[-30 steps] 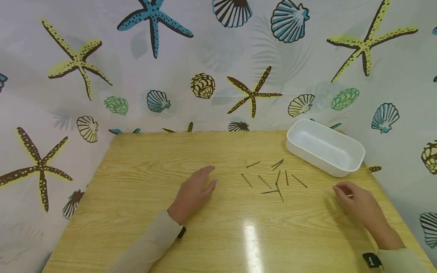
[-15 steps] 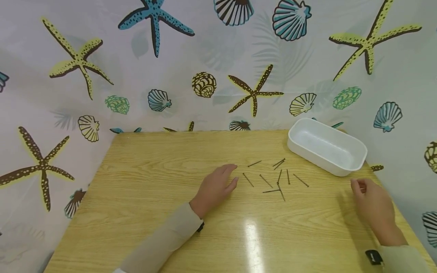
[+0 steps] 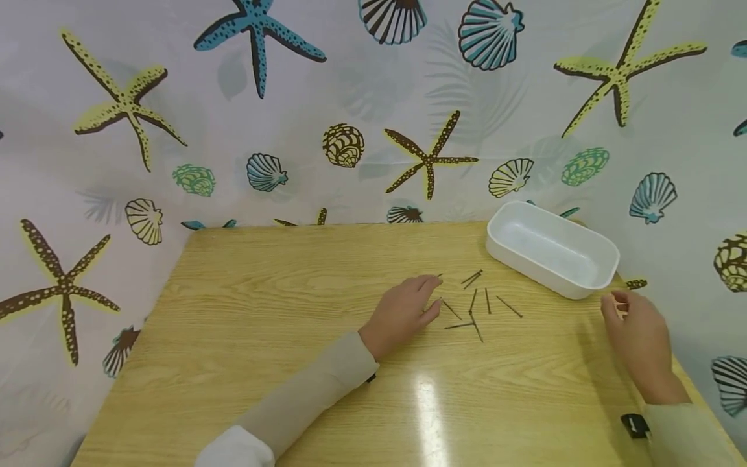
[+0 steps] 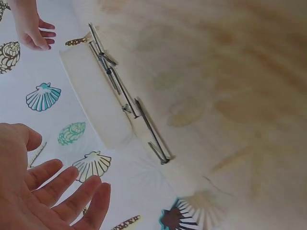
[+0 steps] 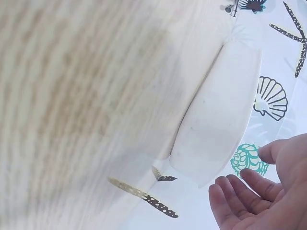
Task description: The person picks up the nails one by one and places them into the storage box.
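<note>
Several dark nails (image 3: 509, 307) lie loose on the wooden table, some crossing one another. My left hand (image 3: 401, 316) is over the left side of this group, hiding part of it in the head view. In the left wrist view, that hand (image 4: 53, 199) has its fingers spread and loosely bent, apart from the nails (image 4: 152, 130). Over the table's right side is my right hand (image 3: 640, 340), near the white tub (image 3: 531, 264). The right wrist view shows its fingers (image 5: 225, 201) relaxed and bent, with nothing held, beside the tub's wall (image 5: 216, 115).
The wooden table (image 3: 233, 311) reaches back to a white curtain (image 3: 303, 117) printed with starfish and shells. At the table's back right corner stands the tub, with no contents visible inside. A bright reflection falls on the table's front middle.
My left hand has moved right across the table to the nails. My right hand has shifted slightly right and back, towards the tub's near corner. The visible nails and the tub stay put.
</note>
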A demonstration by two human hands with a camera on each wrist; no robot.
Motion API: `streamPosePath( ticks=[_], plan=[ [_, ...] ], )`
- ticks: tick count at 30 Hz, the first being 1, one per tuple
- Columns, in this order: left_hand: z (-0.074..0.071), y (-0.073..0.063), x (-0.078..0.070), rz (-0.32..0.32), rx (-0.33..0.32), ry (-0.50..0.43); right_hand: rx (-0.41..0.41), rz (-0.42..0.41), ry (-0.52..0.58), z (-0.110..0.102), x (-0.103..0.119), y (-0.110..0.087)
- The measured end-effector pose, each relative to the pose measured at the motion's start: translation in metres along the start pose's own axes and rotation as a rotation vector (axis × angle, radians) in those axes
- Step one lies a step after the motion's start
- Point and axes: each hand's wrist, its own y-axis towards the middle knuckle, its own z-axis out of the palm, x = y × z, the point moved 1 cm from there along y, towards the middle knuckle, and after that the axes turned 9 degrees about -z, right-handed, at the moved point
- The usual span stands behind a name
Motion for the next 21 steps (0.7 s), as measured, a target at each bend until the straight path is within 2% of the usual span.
streamPosePath(
  ticks=[8,15,21],
  plan=[
    [-0.005,0.022,-0.016,0.087,-0.022,0.036,-0.001,-0.024,-0.020,-0.005,-0.004,0.019],
    [-0.011,0.042,-0.035,0.150,0.022,-0.014,-0.010,-0.029,-0.061,-0.009,-0.008,0.037],
    [-0.010,0.061,-0.050,0.209,-0.007,0.012,0.006,-0.044,-0.076,-0.009,-0.012,0.053]
  ],
)
